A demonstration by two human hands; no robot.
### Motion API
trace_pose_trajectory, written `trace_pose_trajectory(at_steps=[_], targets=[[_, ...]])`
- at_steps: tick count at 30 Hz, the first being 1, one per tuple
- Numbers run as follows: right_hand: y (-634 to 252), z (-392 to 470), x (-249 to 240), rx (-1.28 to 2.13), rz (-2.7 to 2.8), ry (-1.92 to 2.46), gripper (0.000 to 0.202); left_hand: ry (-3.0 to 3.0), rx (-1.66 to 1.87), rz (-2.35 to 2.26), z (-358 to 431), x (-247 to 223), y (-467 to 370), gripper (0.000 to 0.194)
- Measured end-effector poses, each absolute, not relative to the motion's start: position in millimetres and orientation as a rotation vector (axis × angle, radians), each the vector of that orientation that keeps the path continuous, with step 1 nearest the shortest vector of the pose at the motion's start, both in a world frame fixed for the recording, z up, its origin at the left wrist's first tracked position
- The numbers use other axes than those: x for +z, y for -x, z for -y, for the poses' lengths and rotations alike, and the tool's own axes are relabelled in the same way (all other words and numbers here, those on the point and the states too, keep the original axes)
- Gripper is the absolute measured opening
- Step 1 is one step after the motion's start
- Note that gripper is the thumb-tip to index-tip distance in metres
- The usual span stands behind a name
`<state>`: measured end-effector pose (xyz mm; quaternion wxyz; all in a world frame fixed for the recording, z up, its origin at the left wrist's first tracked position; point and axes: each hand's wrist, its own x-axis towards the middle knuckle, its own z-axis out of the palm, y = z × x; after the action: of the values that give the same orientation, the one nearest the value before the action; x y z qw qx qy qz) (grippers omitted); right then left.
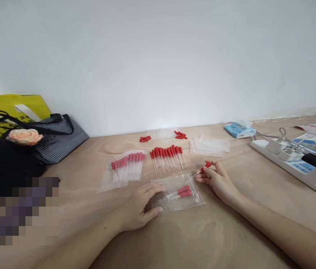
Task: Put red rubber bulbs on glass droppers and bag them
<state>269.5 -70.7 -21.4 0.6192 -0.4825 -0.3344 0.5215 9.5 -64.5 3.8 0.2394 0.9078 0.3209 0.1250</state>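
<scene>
A clear plastic zip bag [195, 203] lies on the wooden table in front of me. Inside it are red-bulbed droppers [185, 191], their clear stems pointing left. My left hand [141, 205] curls around the bag's left end, thumb and fingers on its edges. Pinched in my right hand [215, 179] is another dropper [206, 166] with a red bulb, its clear tip at the bag's right, open-looking end. Beyond the bag, a row of loose red-bulbed droppers [166, 152] is laid side by side. Filled bags of droppers [125, 166] overlap to the left.
Flat clear bags [209, 145] are stacked at the back right. More red bulbs [180, 135] lie near the wall [158, 67]. A tissue pack [239, 130] and a power strip [292, 164] with plugs stand right. A striped bag [59, 140] and a yellow bag [15, 102] sit left.
</scene>
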Motion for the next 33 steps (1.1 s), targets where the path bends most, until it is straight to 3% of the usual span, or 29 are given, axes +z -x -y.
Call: trace_pose_trajectory(at_steps=[10,26,29,33], targets=[[-269,81,-14,1.436,1.209,1.277,0.034,-2.493,0.326,-0.862,65,5,-10,0.041],[-269,77,-20,1.414,1.501,1.384,0.029,-2.51,0.345,-0.828,63,3,-10,0.039],[-275,66,-19,1.3,1.462,1.435,0.023,-2.51,0.354,-0.81,63,3,-10,0.036],[-282,28,-16,0.852,1.565,1.631,0.011,-2.505,0.356,-0.809,63,2,-9,0.036]])
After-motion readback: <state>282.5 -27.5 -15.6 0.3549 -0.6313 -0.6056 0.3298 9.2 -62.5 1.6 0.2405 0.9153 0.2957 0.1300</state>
